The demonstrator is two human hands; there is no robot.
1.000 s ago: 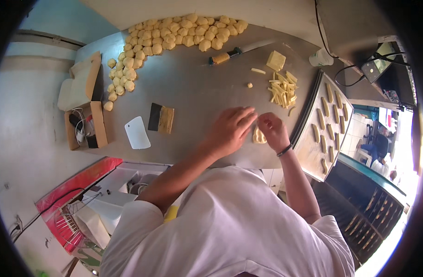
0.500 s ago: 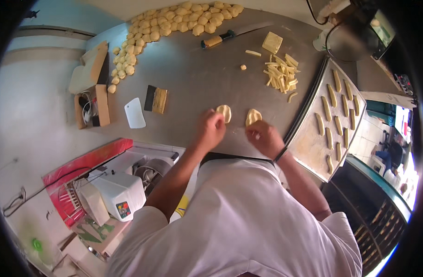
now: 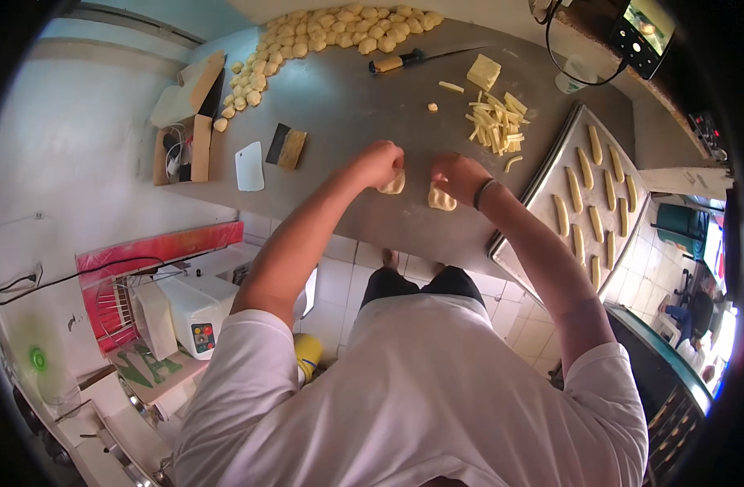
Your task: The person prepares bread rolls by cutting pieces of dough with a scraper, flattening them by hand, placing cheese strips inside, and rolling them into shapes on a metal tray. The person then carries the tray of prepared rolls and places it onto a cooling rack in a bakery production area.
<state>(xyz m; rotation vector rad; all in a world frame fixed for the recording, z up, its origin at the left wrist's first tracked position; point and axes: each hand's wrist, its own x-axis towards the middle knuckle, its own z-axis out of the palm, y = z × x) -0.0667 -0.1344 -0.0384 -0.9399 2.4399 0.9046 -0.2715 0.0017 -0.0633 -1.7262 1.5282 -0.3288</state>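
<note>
My left hand (image 3: 381, 164) is closed, its curled fingers at the far end of a flattened dough piece (image 3: 394, 185). To its right my right hand (image 3: 459, 177) is closed on the far edge of a second flattened dough piece (image 3: 442, 198). Both pieces are on the steel table, and my fingers cover their far ends, so the exact grip is partly hidden. Beyond my hands sits a tiny dough bit (image 3: 433, 107). Further right is a pile of pale yellow sticks (image 3: 498, 123), with a block of the same colour (image 3: 484, 73) behind it.
Many dough balls (image 3: 307, 32) line the far left edge. A knife (image 3: 398, 62) lies near them. At left are a white scraper (image 3: 249, 166), a dark-and-tan scraper (image 3: 291, 148) and an open cardboard box (image 3: 200, 150). A tray (image 3: 542, 219) of shaped dough rolls stands at right.
Both hands have moved from the near ends of the dough pieces to their far ends. My body has shifted back from the table, and floor now shows between.
</note>
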